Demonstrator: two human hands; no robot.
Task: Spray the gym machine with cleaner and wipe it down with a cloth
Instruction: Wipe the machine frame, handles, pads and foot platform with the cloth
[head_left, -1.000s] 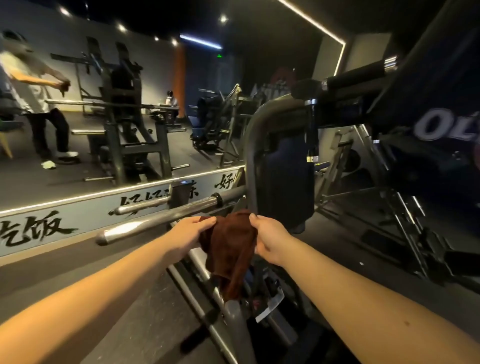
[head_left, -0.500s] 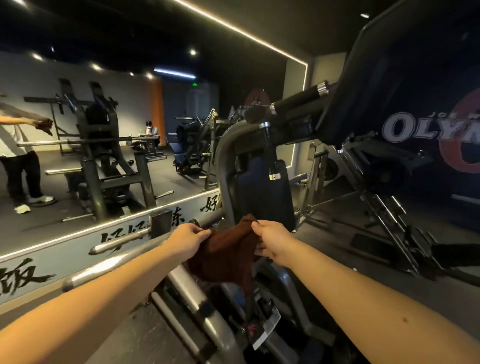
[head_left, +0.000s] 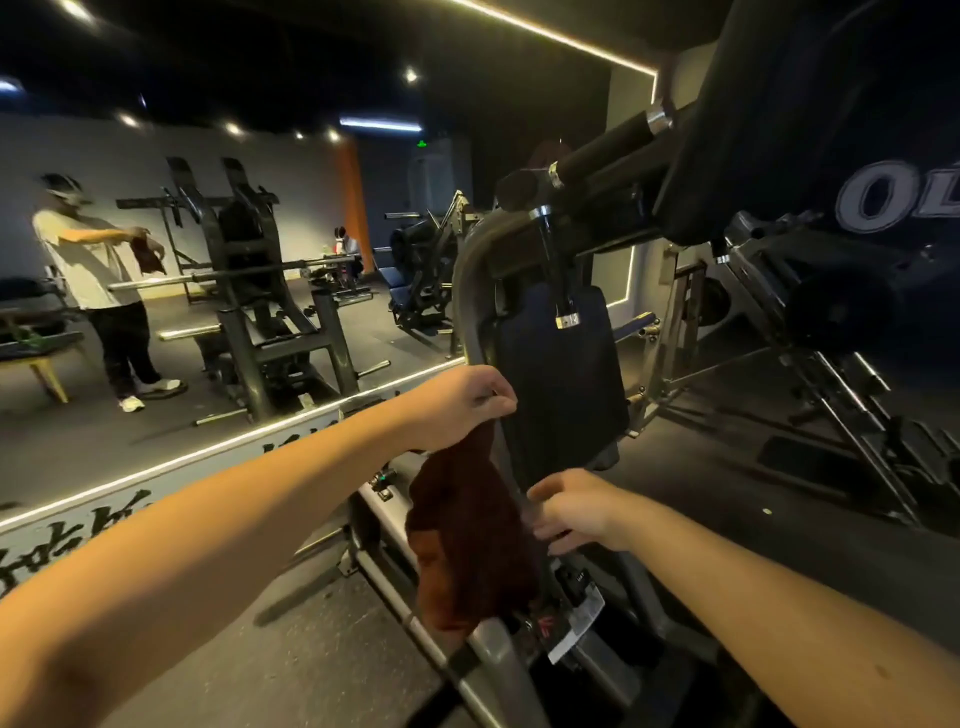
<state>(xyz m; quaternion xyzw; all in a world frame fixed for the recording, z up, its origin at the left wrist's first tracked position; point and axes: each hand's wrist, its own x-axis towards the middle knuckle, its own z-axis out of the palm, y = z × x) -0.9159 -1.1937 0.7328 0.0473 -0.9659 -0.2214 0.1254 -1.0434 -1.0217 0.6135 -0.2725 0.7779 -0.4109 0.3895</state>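
A dark brown cloth (head_left: 470, 540) hangs down in front of the gym machine's grey frame (head_left: 470, 291). My left hand (head_left: 462, 405) pinches the cloth's top corner and holds it up beside the dark back pad (head_left: 566, 374). Lower down, my right hand (head_left: 571, 509) reaches toward the cloth's right edge with its fingers loosely bent; whether it holds the edge is hidden. A black foam-covered handle (head_left: 597, 156) juts out above the pad. No spray bottle is in view.
A wall mirror (head_left: 208, 260) on the left reflects the gym, a person holding the cloth and other machines. A large dark pad with white lettering (head_left: 831, 130) looms at the upper right. Steel bars and weight pegs (head_left: 857, 405) slant to the floor on the right.
Both hands held the cloth's top edge spread between them; now my left hand has lifted one corner high and my right hand has dropped lower beside the hanging cloth.
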